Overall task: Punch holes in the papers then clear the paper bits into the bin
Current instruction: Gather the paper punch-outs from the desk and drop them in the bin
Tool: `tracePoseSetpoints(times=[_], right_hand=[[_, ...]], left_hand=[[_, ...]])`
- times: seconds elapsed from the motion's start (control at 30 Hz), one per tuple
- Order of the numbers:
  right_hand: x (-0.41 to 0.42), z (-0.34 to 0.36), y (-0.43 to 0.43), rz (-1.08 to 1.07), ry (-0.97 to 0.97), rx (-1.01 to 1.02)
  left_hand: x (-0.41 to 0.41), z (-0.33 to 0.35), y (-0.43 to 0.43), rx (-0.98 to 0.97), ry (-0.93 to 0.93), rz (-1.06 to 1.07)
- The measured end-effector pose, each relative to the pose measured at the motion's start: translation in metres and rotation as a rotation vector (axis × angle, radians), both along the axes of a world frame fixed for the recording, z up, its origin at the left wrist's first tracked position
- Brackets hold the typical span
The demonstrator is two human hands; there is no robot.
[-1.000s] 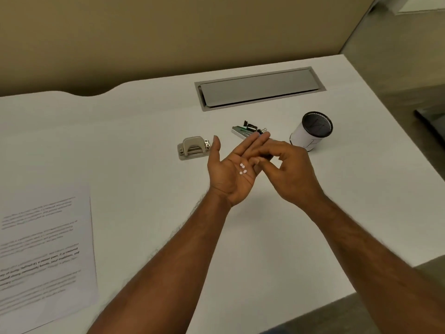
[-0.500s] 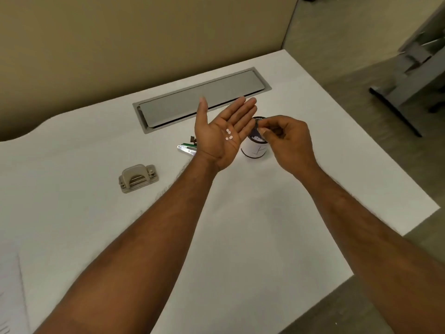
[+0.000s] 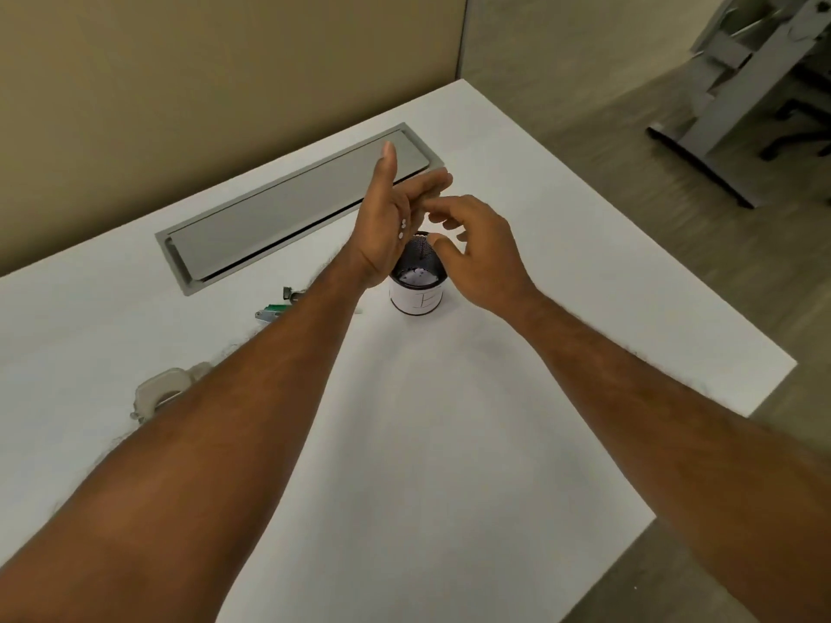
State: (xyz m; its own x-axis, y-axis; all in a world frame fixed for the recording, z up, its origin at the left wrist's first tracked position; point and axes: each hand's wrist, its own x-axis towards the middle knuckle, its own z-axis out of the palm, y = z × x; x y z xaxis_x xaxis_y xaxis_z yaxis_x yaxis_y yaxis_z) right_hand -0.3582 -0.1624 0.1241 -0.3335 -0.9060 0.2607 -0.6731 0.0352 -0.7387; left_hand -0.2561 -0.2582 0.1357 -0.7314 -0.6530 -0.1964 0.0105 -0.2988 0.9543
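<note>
Both bare forearms reach forward across the white desk top (image 3: 427, 442) toward its far right part. Nearest on the left, a beige metal hole punch (image 3: 159, 391) sits on the desk, half hidden behind the left forearm. Further on, a small cluster of green and grey clips (image 3: 274, 310) lies just left of that arm.

The left hand (image 3: 389, 218) is spread flat with fingers straight and thumb up, gripping nothing; it stands tilted on its edge, palm facing right, directly above the small round bin with black mesh wall and white paper label (image 3: 418, 290). A few tiny white round paper bits (image 3: 403, 229) cling to the palm near the base of the fingers. The right hand (image 3: 476, 249) hovers just beside it, over the bin's right rim, with fingers loosely curled and parted and nothing visibly pinched; its fingertips (image 3: 434, 204) are at, or just short of, the left fingers, and contact cannot be judged. Pale scraps lie at the bottom of the bin.

Half a second ago the left palm faced up, level, in front of the bin, and the right thumb and forefinger were pinched together over the rim. Now the palm has tipped toward vertical over the opening, and the right fingers have spread apart.

Beyond the hands, a long grey metal cable hatch (image 3: 288, 209) is set into the desk, with a tan partition wall (image 3: 202, 83) behind it.
</note>
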Motion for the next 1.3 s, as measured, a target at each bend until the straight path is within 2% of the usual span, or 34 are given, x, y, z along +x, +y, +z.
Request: tracePoseSetpoints(times=[0.13,0.43,0.53,0.73,0.83,0.93,1.03,1.2,1.3], right_hand=[[0.002,-0.005,-0.002,0.069,0.078,-0.009],[-0.003,-0.014,0.011,0.092,0.2,0.053],[-0.003,-0.016,0.014,0.099,0.286,0.093],[-0.003,-0.012,0.016,0.053,0.275,0.071],[0.002,-0.012,0.014,0.087,0.353,0.093],[0.0,-0.016,0.016,0.033,0.445,0.148],[-0.004,-0.02,0.019,-0.028,0.43,0.157],[0.004,-0.018,0.017,0.003,0.4,0.129],[0.003,-0.021,0.017,0.012,0.45,0.176]], left_hand=[[-0.007,0.0,0.0,0.073,0.077,0.008],[-0.015,-0.004,0.006,0.089,0.083,-0.004],[-0.015,-0.003,0.006,0.097,0.073,-0.014],[-0.014,-0.004,0.007,0.05,0.042,-0.023],[-0.016,-0.002,0.008,0.046,0.022,-0.035],[-0.018,-0.001,0.01,0.017,-0.01,-0.04],[-0.019,0.0,0.009,-0.005,-0.021,-0.041],[-0.019,0.0,0.011,0.023,-0.008,-0.021],[-0.017,-0.001,0.01,0.022,-0.026,-0.028]])
